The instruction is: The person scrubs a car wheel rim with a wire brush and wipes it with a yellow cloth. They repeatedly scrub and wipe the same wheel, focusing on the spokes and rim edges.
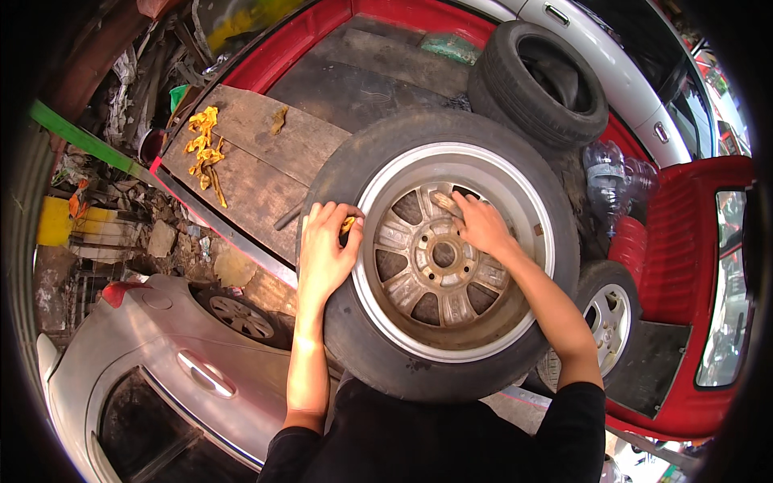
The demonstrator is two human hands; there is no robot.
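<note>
1. A wheel (455, 278), a black tyre (419, 378) on a pale metal rim (372, 310), fills the middle of the view, its hollow side facing up, over the edge of a red truck bed (362, 84) and close to the person's black shirt (435, 439).
2. The right hand (481, 227) reaches inside the rim, its fingers closed on a small tan piece (444, 201) above the spokes, just beyond the hub. Whether the piece touches the metal is unclear.
3. The left hand (324, 235) rests on the tyre's left side beside the rim, thumb and fingers pinched together on a yellow scrap (348, 224).
4. Just left of that hand, a dark rod (288, 216) lies on the wooden boards (266, 153), with crumpled yellow cloth (204, 149) and a small brown scrap (279, 120) farther off.
5. Behind the wheel, to the right, lies a loose tyre (503, 88), with clear plastic bottles (605, 179) near it.
6. A second wheel (605, 322) sits near the right forearm, beside a red ribbed panel (684, 249).
7. Silver cars stand at lower left (161, 330) and upper right (624, 97); debris (165, 201) covers the ground at left.
</note>
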